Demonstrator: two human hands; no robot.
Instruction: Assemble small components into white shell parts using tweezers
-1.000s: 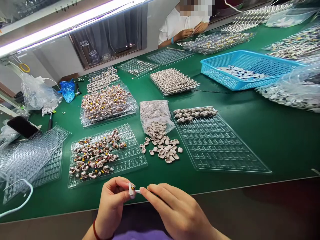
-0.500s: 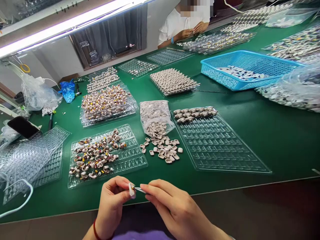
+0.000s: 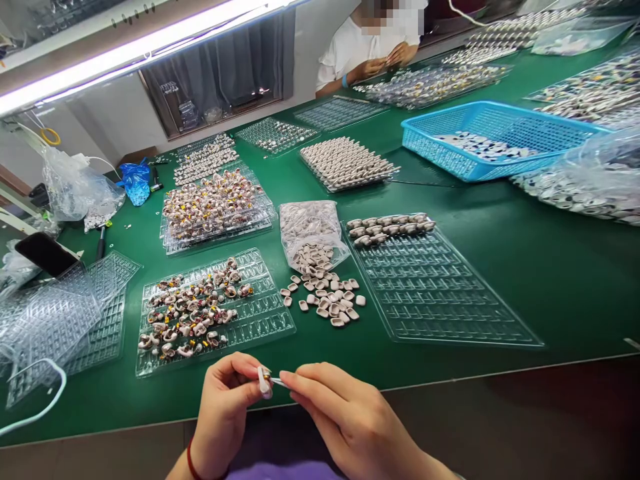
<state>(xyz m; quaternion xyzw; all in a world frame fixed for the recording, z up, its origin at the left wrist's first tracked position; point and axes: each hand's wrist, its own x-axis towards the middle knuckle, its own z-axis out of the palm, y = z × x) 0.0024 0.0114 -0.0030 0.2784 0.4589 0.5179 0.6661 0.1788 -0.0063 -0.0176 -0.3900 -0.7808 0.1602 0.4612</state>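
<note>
My left hand [image 3: 225, 400] pinches a small white shell part [image 3: 263, 381] at the table's near edge. My right hand [image 3: 345, 413] is closed on a thin metal tool [image 3: 278, 382] whose tip touches that part. Just beyond lie a clear tray [image 3: 260, 320] with loose brown wound parts and a heap of beige shell parts [image 3: 325, 297] spilling from a plastic bag [image 3: 310, 230]. To the right a clear compartment tray [image 3: 440, 300] holds two rows of shells at its far end.
A blue basket [image 3: 495, 137] stands at the back right beside bags of parts [image 3: 590, 180]. Stacked trays of parts [image 3: 215, 207] and empty clear trays [image 3: 60, 313] lie to the left. Another person [image 3: 370, 47] sits at the table's far end.
Barely anything differs; my right hand has shifted the tool tip slightly against the part in my left hand.
</note>
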